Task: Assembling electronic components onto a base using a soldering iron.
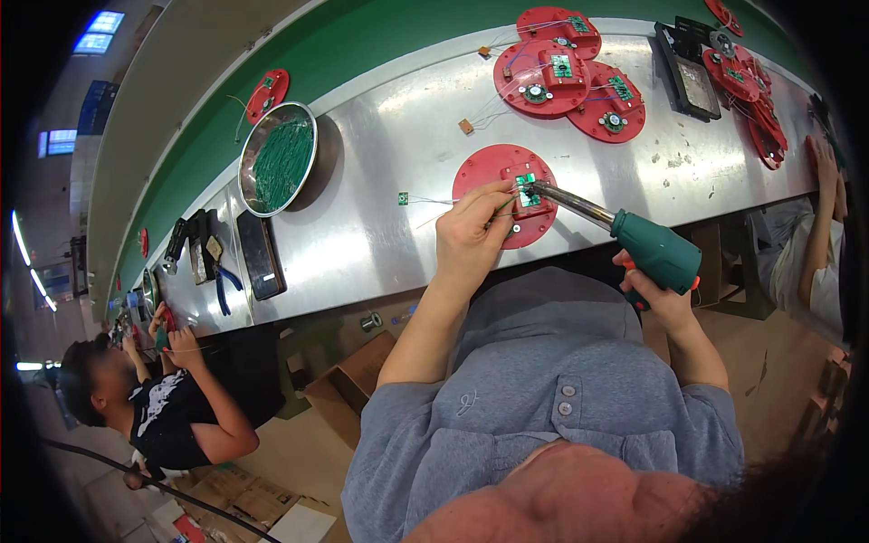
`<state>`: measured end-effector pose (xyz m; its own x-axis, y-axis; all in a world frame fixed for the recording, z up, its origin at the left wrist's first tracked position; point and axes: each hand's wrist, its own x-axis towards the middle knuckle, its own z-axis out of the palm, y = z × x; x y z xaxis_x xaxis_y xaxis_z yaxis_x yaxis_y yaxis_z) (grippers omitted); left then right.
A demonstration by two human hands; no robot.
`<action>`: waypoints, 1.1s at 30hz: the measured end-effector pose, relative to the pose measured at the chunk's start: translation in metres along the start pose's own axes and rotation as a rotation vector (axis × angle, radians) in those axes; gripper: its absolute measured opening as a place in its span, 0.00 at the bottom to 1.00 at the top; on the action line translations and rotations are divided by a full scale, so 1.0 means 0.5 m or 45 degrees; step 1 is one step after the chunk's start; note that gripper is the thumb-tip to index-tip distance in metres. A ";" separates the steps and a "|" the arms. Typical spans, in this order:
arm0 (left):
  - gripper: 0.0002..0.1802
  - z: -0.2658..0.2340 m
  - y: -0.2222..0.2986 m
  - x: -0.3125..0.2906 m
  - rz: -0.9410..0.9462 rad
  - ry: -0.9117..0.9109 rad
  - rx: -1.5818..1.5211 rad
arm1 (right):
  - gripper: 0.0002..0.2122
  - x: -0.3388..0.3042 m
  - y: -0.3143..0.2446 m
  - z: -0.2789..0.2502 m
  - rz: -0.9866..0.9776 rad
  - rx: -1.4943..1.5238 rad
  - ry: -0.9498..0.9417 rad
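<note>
Left grip pinches wire, right grip clasps soldering gun, at a round, red, green-boarded disc.

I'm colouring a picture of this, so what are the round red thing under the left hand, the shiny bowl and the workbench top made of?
The round red thing looks like smooth plastic, perhaps glossy, with moulded raised parts. The shiny bowl seems to be polished metal: its silvery wall gleams. The workbench top looks like grey metal sheet, maybe steel, dull-shiny with blurry reflections.
</note>
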<state>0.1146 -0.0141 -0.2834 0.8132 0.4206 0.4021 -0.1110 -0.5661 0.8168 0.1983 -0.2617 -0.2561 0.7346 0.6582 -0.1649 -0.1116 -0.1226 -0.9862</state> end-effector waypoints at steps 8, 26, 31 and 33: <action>0.07 -0.001 0.002 -0.002 0.007 -0.001 0.014 | 0.09 -0.001 -0.012 0.007 0.067 -0.036 0.055; 0.09 -0.002 -0.004 0.000 0.006 -0.012 -0.002 | 0.09 0.000 -0.022 -0.001 0.063 -0.225 -0.039; 0.09 -0.002 -0.006 -0.001 0.035 -0.011 0.034 | 0.10 0.003 -0.013 0.011 -0.163 0.236 0.067; 0.09 -0.003 -0.004 -0.003 0.039 -0.004 0.040 | 0.14 0.011 0.005 0.017 -0.131 0.274 0.083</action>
<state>0.1127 -0.0128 -0.2852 0.8117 0.4007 0.4250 -0.1175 -0.6008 0.7907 0.1966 -0.2521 -0.2595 0.7904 0.6087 -0.0692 -0.1689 0.1080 -0.9797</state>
